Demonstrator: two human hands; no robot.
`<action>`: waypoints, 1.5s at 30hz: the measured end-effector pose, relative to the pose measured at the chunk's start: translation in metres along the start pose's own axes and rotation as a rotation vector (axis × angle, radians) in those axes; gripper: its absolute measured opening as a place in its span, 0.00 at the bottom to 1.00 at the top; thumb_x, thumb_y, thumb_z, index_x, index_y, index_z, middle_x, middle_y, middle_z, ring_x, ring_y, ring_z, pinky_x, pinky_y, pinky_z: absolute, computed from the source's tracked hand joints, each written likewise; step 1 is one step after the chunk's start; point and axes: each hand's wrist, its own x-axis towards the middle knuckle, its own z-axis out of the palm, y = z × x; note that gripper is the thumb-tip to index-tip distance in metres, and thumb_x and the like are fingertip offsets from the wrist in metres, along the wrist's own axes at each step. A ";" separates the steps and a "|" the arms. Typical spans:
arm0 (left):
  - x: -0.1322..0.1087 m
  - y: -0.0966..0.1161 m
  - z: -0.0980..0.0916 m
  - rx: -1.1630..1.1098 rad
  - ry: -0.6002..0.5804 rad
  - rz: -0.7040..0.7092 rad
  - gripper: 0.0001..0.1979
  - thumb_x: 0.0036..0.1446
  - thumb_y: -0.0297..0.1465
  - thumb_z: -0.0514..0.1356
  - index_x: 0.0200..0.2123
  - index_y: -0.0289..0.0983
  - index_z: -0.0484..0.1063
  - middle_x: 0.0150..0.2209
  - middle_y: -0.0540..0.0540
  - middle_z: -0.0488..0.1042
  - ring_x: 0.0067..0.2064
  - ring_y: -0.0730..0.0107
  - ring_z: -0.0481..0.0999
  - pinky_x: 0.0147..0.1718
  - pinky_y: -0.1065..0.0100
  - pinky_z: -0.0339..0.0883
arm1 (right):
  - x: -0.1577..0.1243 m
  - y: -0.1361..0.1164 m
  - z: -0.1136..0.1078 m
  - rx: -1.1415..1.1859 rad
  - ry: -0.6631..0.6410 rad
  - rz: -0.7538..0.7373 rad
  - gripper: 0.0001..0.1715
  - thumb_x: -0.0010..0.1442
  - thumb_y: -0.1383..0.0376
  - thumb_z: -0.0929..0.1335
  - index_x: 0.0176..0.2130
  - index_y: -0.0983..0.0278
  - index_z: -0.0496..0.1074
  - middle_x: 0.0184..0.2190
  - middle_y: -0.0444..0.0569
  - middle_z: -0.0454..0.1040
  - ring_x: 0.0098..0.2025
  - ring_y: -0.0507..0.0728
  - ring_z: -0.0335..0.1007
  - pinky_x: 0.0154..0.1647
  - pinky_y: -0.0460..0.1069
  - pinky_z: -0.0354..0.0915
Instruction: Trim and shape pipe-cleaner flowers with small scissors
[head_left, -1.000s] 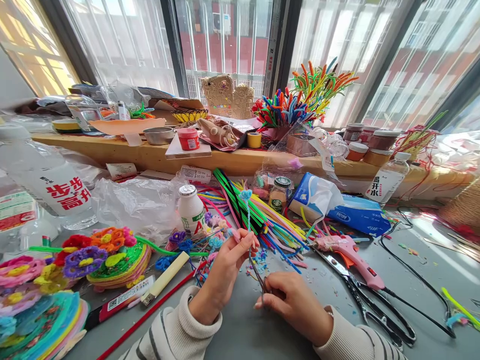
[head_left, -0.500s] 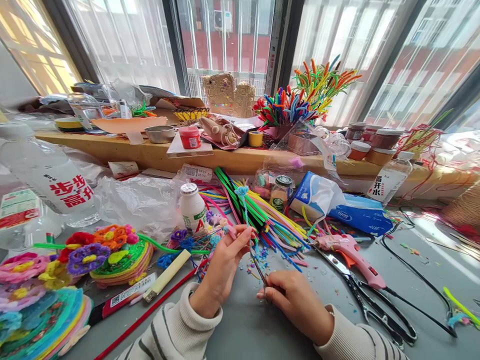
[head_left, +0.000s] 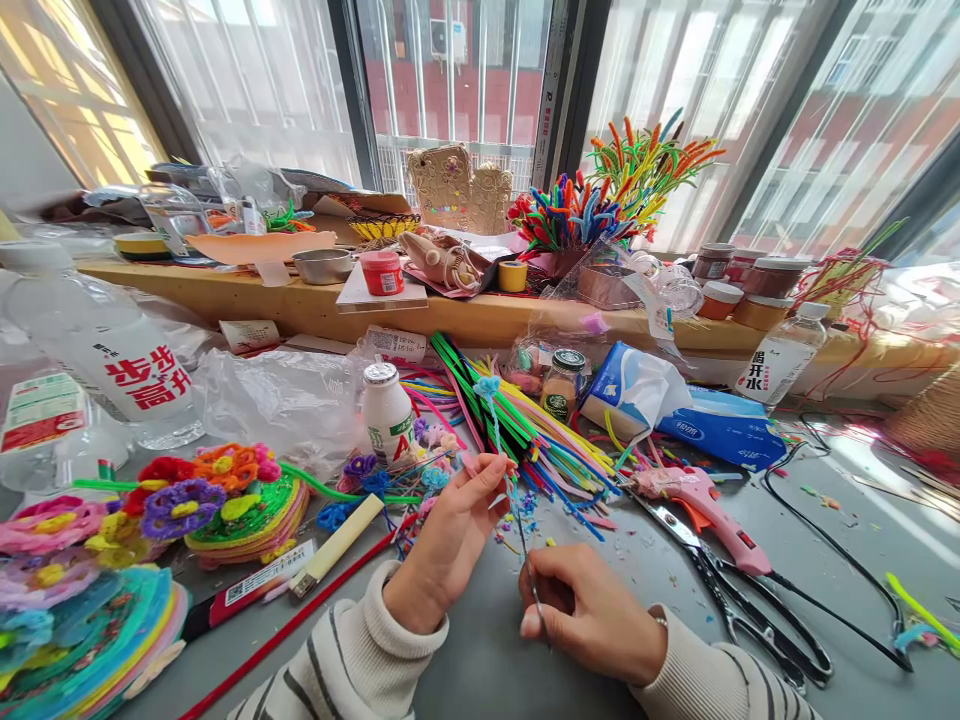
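Observation:
My left hand (head_left: 450,535) pinches the stem of a light-blue pipe-cleaner flower (head_left: 487,388), which stands upright above my fingers. My right hand (head_left: 589,610) is closed around small thin scissors (head_left: 525,555), whose blades point up toward the stem just below my left fingers. Both hands hover over the grey table (head_left: 495,660) near its front edge. Small coloured cuttings lie on the table under the hands. A loose heap of coloured pipe cleaners (head_left: 517,425) lies right behind the flower.
Stacked pipe-cleaner flower mats (head_left: 225,500) lie at left beside a white drink bottle (head_left: 386,410) and a large water bottle (head_left: 97,350). A pink glue gun (head_left: 697,505) and big black scissors (head_left: 750,620) lie at right. A cluttered wooden shelf (head_left: 465,320) runs behind.
My right hand has turned and slid slightly back, and the scissors now tilt up more steeply toward the stem. My left hand with the flower has barely shifted.

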 end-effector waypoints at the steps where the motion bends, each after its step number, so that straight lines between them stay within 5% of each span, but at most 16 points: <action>1: 0.000 0.000 0.000 -0.002 -0.004 -0.002 0.02 0.46 0.28 0.59 0.24 0.36 0.68 0.27 0.52 0.65 0.28 0.80 0.63 0.29 0.75 0.57 | 0.000 0.000 0.000 0.003 -0.006 0.007 0.31 0.48 0.41 0.56 0.19 0.65 0.60 0.13 0.39 0.52 0.17 0.47 0.47 0.18 0.43 0.45; 17: 0.000 -0.004 0.000 -0.021 0.012 0.013 0.04 0.45 0.29 0.60 0.25 0.36 0.66 0.27 0.53 0.65 0.28 0.80 0.63 0.29 0.75 0.57 | 0.004 0.000 0.004 -0.050 0.072 0.011 0.27 0.52 0.49 0.60 0.13 0.65 0.56 0.12 0.39 0.53 0.17 0.47 0.47 0.18 0.43 0.46; 27: 0.002 -0.003 -0.001 -0.009 0.060 0.040 0.05 0.44 0.30 0.60 0.25 0.36 0.66 0.26 0.52 0.65 0.28 0.79 0.64 0.28 0.75 0.57 | 0.005 0.004 0.003 -0.021 0.126 0.043 0.28 0.55 0.51 0.57 0.14 0.65 0.59 0.14 0.43 0.61 0.19 0.48 0.55 0.22 0.43 0.51; 35: 0.001 -0.003 0.001 0.049 0.053 0.057 0.03 0.44 0.30 0.60 0.25 0.36 0.68 0.26 0.52 0.66 0.29 0.79 0.64 0.28 0.76 0.57 | 0.003 -0.004 -0.002 0.269 0.045 0.043 0.31 0.48 0.41 0.55 0.24 0.66 0.62 0.16 0.41 0.55 0.19 0.48 0.49 0.20 0.44 0.49; 45: -0.004 -0.006 0.004 0.296 -0.056 -0.031 0.05 0.44 0.31 0.59 0.23 0.36 0.67 0.24 0.52 0.63 0.28 0.77 0.61 0.30 0.73 0.54 | 0.007 0.002 -0.007 0.708 0.277 0.171 0.16 0.49 0.54 0.64 0.25 0.65 0.60 0.20 0.39 0.53 0.20 0.46 0.45 0.19 0.42 0.46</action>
